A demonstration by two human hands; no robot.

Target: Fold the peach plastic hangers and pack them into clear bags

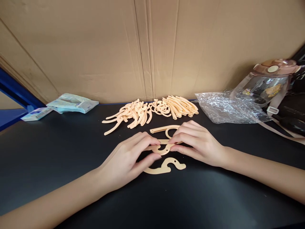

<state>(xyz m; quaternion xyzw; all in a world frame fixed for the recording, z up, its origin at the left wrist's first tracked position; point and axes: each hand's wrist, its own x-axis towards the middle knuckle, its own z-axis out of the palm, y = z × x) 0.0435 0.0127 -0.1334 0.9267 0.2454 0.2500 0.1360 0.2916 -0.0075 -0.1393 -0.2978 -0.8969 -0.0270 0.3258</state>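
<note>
Both my hands meet at the middle of a black table. My left hand and my right hand pinch the same pale peach plastic hook piece from either side, fingers closed on it. A second hook piece lies flat just in front of my hands. A third piece lies just behind them. Farther back, a pile of several like hook pieces is spread along the table's rear.
A cardboard wall closes off the back. Tissue packets lie at the back left. A crumpled clear plastic bag and a lidded clear water bottle with a strap sit at the back right.
</note>
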